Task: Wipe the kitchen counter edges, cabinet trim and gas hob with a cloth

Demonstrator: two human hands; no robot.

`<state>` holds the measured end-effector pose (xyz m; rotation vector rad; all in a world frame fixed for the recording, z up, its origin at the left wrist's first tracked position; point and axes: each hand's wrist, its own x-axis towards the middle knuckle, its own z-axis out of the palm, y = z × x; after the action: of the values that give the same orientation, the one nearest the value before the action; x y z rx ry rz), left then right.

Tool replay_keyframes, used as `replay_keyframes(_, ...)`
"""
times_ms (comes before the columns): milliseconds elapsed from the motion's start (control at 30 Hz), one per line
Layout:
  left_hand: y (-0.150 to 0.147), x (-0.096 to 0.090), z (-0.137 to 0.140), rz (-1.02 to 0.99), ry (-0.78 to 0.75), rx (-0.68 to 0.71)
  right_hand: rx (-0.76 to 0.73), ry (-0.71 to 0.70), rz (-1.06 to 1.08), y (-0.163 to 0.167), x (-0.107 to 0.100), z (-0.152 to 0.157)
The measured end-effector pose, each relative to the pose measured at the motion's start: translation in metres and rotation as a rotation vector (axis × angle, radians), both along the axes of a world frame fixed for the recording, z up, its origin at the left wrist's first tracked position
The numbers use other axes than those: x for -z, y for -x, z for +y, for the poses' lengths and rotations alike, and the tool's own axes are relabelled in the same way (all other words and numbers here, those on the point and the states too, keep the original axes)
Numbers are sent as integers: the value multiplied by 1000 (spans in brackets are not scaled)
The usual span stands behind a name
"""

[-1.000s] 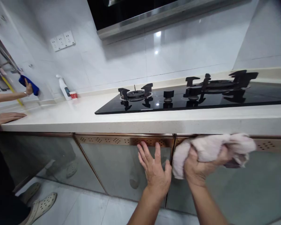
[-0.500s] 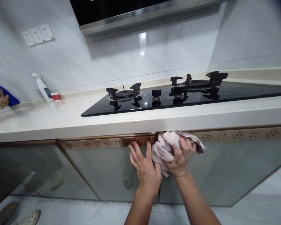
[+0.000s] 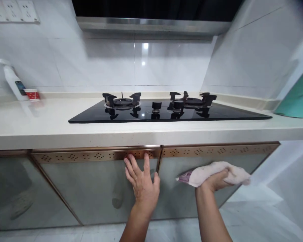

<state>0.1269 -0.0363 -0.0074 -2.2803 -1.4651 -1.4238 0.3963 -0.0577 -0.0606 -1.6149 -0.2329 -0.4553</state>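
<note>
My left hand (image 3: 144,186) has its fingers spread, with the fingertips resting on the perforated copper-coloured strip (image 3: 86,156) along the top of a cabinet door. A pale pinkish cloth (image 3: 212,173) with a purple patch at its left end is in my right hand (image 3: 217,181), whose fingers are mostly covered by it. This hand is in front of the right glass cabinet door (image 3: 178,198), below its own strip. Whether the cloth touches the glass I cannot tell.
Above the doors runs a white countertop (image 3: 53,129) with a black gas hob (image 3: 146,116) set in it. A white spray bottle (image 3: 13,82) and a red-and-white cup (image 3: 32,94) stand at the left. At the right is a teal object (image 3: 296,95). A range hood (image 3: 154,25) hangs overhead.
My right hand has moved right and a little down with the cloth, away from my left hand. The view has turned right; the other person's hand and blue object are out of sight.
</note>
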Motion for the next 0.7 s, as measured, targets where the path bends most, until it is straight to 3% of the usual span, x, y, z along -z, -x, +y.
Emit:
replay_keyframes(133,0,1,2,21,-16,-1,205,-253,326,3,-5,0)
replay_keyframes(333,0,1,4,11,-19,0,159,-336,183,47,-35,18)
replay_keyframes(433,-1,0,3,-34,6,19,18,-276,-43,91,-46,31)
replay_keyframes(567,0,-2,1,-148,51,74,-188,-47,-470,149,-48,39)
replay_keyframes(700,2,-4,0,-256,42,115,-293,90,-690,181,-48,37)
